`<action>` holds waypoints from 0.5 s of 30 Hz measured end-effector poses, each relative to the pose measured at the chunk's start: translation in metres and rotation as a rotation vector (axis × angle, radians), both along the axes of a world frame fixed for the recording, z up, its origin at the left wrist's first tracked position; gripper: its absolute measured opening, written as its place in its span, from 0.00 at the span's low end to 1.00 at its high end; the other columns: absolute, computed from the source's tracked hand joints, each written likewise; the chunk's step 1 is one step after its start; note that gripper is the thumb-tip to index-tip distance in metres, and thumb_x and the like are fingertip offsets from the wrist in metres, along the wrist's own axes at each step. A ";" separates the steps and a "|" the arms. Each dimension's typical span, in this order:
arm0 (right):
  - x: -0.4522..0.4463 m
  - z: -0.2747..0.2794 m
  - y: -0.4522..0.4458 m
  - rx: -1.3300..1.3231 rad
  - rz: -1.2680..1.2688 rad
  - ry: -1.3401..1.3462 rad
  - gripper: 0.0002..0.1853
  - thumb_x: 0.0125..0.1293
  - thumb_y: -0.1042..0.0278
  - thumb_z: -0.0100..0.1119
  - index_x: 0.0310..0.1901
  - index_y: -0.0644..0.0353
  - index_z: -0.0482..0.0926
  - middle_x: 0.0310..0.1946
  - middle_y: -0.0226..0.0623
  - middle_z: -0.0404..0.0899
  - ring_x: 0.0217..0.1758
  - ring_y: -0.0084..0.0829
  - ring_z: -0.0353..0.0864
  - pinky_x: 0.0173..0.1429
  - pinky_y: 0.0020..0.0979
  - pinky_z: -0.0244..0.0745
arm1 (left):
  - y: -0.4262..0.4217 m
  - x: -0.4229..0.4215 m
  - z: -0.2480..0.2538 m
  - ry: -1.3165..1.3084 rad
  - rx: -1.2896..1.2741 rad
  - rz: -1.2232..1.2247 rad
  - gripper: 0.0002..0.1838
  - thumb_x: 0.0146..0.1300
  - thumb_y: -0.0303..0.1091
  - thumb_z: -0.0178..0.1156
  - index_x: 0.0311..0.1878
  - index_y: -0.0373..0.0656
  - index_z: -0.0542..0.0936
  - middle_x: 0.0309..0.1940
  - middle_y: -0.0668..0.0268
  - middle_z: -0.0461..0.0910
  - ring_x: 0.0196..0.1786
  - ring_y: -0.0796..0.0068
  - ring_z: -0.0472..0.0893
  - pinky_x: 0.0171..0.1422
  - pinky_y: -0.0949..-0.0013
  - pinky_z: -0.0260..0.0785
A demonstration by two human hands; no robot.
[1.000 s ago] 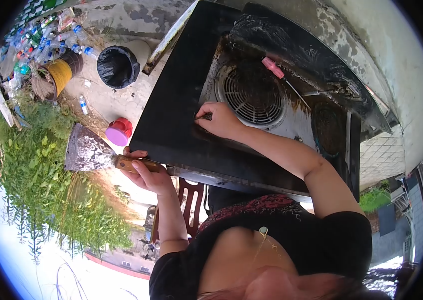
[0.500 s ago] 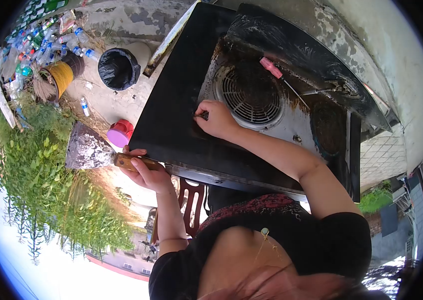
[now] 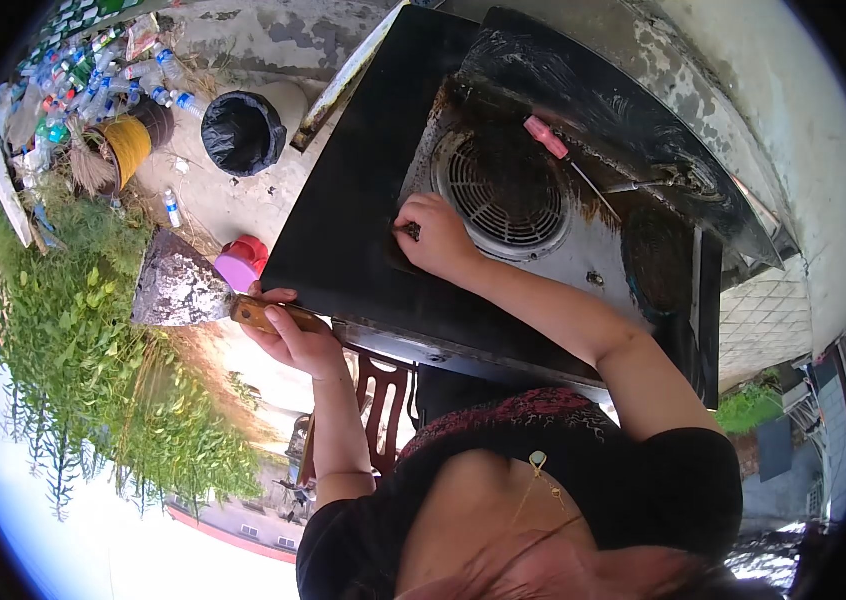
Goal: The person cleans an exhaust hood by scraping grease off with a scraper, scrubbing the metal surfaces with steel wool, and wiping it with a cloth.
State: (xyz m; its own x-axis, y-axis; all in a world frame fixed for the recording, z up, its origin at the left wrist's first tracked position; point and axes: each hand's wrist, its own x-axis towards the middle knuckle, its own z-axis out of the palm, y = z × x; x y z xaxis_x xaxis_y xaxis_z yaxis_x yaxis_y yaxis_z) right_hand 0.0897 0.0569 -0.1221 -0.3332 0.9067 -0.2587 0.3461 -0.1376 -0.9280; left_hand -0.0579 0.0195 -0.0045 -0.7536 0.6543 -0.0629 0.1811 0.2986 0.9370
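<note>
My left hand (image 3: 301,343) is closed around the wooden handle of a wide scraper (image 3: 183,285), held past the left corner of a black range hood (image 3: 343,200). The scraper's blade is blotched with white and dark residue. On the hood's inner edge rests my right hand (image 3: 435,238), its fingers pinched together around something small and dark that I cannot make out. Beside it is a round vent grille (image 3: 503,195), partly coated in brown grime. A pink-handled screwdriver (image 3: 546,137) lies on the hood beyond the grille.
Left of the hood stand a bin with a black liner (image 3: 243,133), a pink and red container (image 3: 241,264) and a yellow bucket (image 3: 126,154). Plastic bottles (image 3: 93,90) are piled at the upper left. A brown chair (image 3: 383,410) is below the hood.
The scraper blade appears slightly higher in view and now overlaps the edge of the pink container. My right hand stays at nearly the same spot on the hood, its fingers still pinched.
</note>
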 end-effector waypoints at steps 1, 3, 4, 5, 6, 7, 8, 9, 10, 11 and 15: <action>0.001 -0.006 0.001 -0.077 -0.058 -0.008 0.05 0.50 0.73 0.63 0.27 0.64 0.77 0.27 0.37 0.77 0.32 0.30 0.77 0.37 0.29 0.70 | 0.003 -0.001 -0.001 -0.029 -0.003 0.024 0.24 0.66 0.38 0.49 0.58 0.31 0.59 0.26 0.63 0.71 0.35 0.75 0.69 0.62 0.64 0.54; -0.002 0.001 0.003 -0.395 -0.060 0.139 0.06 0.48 0.71 0.63 0.26 0.64 0.78 0.26 0.39 0.77 0.32 0.35 0.77 0.37 0.31 0.71 | 0.006 0.000 -0.003 0.022 0.048 -0.030 0.23 0.66 0.38 0.49 0.58 0.31 0.59 0.27 0.63 0.71 0.35 0.75 0.69 0.60 0.65 0.55; -0.002 0.008 0.001 -0.567 -0.060 0.210 0.07 0.47 0.70 0.63 0.25 0.64 0.78 0.26 0.40 0.77 0.32 0.38 0.78 0.37 0.31 0.71 | 0.004 0.000 -0.003 0.045 0.059 -0.055 0.23 0.66 0.38 0.49 0.57 0.31 0.59 0.27 0.63 0.71 0.35 0.75 0.69 0.59 0.65 0.55; -0.002 0.011 -0.003 -0.575 -0.030 0.285 0.07 0.47 0.70 0.64 0.26 0.64 0.79 0.26 0.40 0.78 0.31 0.36 0.78 0.37 0.31 0.71 | 0.003 0.000 -0.001 0.023 0.048 -0.038 0.23 0.66 0.38 0.49 0.57 0.31 0.59 0.27 0.63 0.71 0.35 0.75 0.69 0.59 0.66 0.55; -0.001 0.009 -0.004 -0.510 0.034 0.297 0.07 0.47 0.70 0.64 0.26 0.64 0.79 0.26 0.40 0.79 0.31 0.35 0.78 0.37 0.30 0.71 | 0.003 0.000 0.000 -0.001 0.038 -0.021 0.23 0.66 0.37 0.48 0.57 0.31 0.59 0.27 0.63 0.72 0.35 0.75 0.69 0.58 0.66 0.55; 0.003 0.003 -0.002 -0.437 0.102 0.306 0.07 0.47 0.70 0.64 0.27 0.63 0.80 0.27 0.40 0.79 0.31 0.34 0.79 0.37 0.30 0.71 | 0.003 0.002 0.000 -0.026 0.036 0.000 0.23 0.66 0.37 0.48 0.57 0.31 0.59 0.27 0.63 0.72 0.35 0.75 0.69 0.58 0.66 0.55; 0.004 -0.002 0.002 -0.356 0.167 0.316 0.07 0.47 0.70 0.64 0.27 0.63 0.80 0.27 0.40 0.79 0.31 0.33 0.79 0.37 0.29 0.71 | 0.003 0.001 -0.002 -0.014 0.043 -0.009 0.23 0.66 0.37 0.48 0.57 0.31 0.59 0.27 0.63 0.72 0.35 0.75 0.69 0.58 0.66 0.56; 0.005 0.000 0.007 -0.381 0.147 0.250 0.07 0.47 0.70 0.64 0.27 0.63 0.80 0.27 0.40 0.79 0.31 0.33 0.79 0.37 0.29 0.71 | 0.002 0.000 -0.004 0.000 0.050 -0.019 0.23 0.66 0.37 0.48 0.57 0.31 0.60 0.27 0.63 0.72 0.35 0.75 0.69 0.58 0.66 0.56; 0.003 0.000 0.006 -0.440 0.081 0.235 0.07 0.47 0.70 0.65 0.27 0.63 0.80 0.27 0.40 0.79 0.31 0.34 0.79 0.37 0.30 0.71 | 0.002 -0.001 -0.004 0.015 0.056 -0.028 0.22 0.66 0.38 0.48 0.57 0.31 0.60 0.27 0.63 0.72 0.35 0.76 0.69 0.57 0.67 0.56; -0.001 0.000 0.003 -0.498 0.014 0.219 0.07 0.46 0.70 0.65 0.26 0.64 0.80 0.26 0.39 0.79 0.31 0.35 0.79 0.37 0.30 0.72 | 0.002 -0.001 -0.003 0.032 0.052 -0.040 0.22 0.66 0.37 0.48 0.57 0.31 0.60 0.27 0.63 0.72 0.35 0.75 0.69 0.57 0.67 0.56; 0.009 0.005 0.005 -0.445 0.190 0.243 0.06 0.48 0.72 0.63 0.27 0.64 0.79 0.27 0.38 0.77 0.32 0.35 0.78 0.36 0.30 0.71 | 0.003 -0.001 -0.004 0.037 0.042 -0.036 0.22 0.67 0.37 0.48 0.56 0.31 0.60 0.27 0.62 0.72 0.35 0.75 0.68 0.55 0.67 0.57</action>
